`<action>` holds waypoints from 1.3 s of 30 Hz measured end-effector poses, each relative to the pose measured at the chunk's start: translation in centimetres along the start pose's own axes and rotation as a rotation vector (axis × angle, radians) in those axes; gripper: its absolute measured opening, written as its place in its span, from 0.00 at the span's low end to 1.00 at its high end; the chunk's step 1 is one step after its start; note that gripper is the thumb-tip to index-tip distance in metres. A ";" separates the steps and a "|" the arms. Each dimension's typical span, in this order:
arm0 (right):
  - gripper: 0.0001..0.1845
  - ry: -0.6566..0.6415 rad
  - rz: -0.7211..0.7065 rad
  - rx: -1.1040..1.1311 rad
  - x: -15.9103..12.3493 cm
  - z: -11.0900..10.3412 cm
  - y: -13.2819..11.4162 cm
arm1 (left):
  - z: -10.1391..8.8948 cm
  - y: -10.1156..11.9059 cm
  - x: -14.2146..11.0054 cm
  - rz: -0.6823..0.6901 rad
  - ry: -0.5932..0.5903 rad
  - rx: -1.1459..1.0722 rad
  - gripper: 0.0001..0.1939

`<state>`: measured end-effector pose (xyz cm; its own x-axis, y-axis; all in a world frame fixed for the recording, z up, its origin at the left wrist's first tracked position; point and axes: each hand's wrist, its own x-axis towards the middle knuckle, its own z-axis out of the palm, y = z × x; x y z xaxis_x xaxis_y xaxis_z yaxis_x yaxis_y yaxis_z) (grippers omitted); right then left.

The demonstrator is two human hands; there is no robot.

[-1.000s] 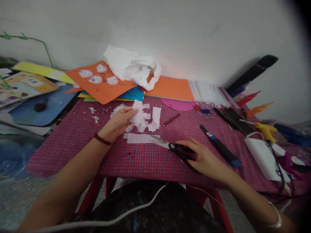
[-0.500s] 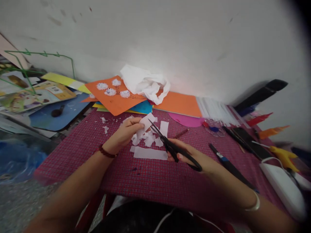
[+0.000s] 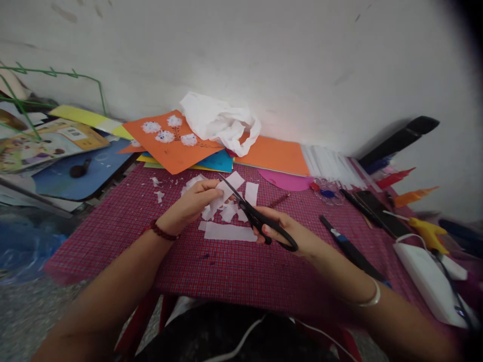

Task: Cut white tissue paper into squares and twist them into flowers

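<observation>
My left hand (image 3: 198,200) pinches a small piece of white paper (image 3: 234,180) above the table. In my right hand (image 3: 281,229) is a pair of black-handled scissors (image 3: 253,213), fingers through the handles. The scissor blades lie across the paper, close to my left fingertips; whether they are fully closed I cannot tell. Beneath the hands lie several cut paper pieces (image 3: 228,213), partly hidden by the left hand. A long paper strip (image 3: 228,232) rests nearer to me, and a short strip (image 3: 251,192) sits just beyond the scissors.
An orange sheet with white paper flowers (image 3: 177,156) and crumpled white tissue (image 3: 217,120) lie at the back. On the right are a utility knife (image 3: 352,251), a yellow glue gun (image 3: 428,234) and a white case (image 3: 426,281). A brown pencil (image 3: 279,200) lies beyond the right hand.
The scissors have moved left and further over the paper, their blades now crossing it near my left fingers. The whole view has shifted slightly.
</observation>
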<state>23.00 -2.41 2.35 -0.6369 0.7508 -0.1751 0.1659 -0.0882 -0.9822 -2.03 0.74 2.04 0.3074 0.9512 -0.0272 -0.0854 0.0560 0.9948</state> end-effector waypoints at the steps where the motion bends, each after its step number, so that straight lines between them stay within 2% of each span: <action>1: 0.34 0.007 0.005 0.006 0.0 0.0 0.2 | 0.0 -0.1 0.0 -0.006 -0.010 0.005 0.06; 7: 0.32 0.043 0.022 0.043 1.0 0.0 1.0 | -1.7 -0.2 0.4 -0.168 -0.058 0.002 0.08; 10: 0.32 0.021 0.032 0.047 1.5 -0.3 1.2 | -3.0 0.1 0.4 -0.191 0.029 0.003 0.08; 13: 0.30 -0.045 -0.022 0.032 1.9 -0.8 1.6 | -4.0 0.4 0.5 -0.143 0.147 0.008 0.08; 16: 0.29 -0.108 -0.056 -0.008 2.1 -1.2 1.6 | -4.4 0.6 0.5 -0.076 0.243 -0.038 0.07; 19: 0.30 -0.143 -0.045 -0.137 2.2 -1.1 0.8 | -4.3 0.5 0.6 -0.056 0.287 -0.097 0.07; 24: 0.33 -0.119 -0.058 -0.327 2.8 -0.2 -0.5 | -3.6 -0.3 0.9 -0.116 0.263 -0.133 0.07; 32: 0.33 -0.069 0.005 -0.243 3.7 0.3 0.0 | -3.2 -1.1 1.1 -0.184 0.211 -0.090 0.10; 39: 0.32 -0.052 0.035 -0.237 3.5 0.3 0.2 | -3.2 -0.9 1.0 -0.162 0.198 -0.123 0.09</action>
<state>20.58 0.06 1.56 -0.6645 0.7148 -0.2177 0.3568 0.0476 -0.9330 -4.64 2.64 0.79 0.1358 0.9671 -0.2152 -0.1681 0.2365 0.9570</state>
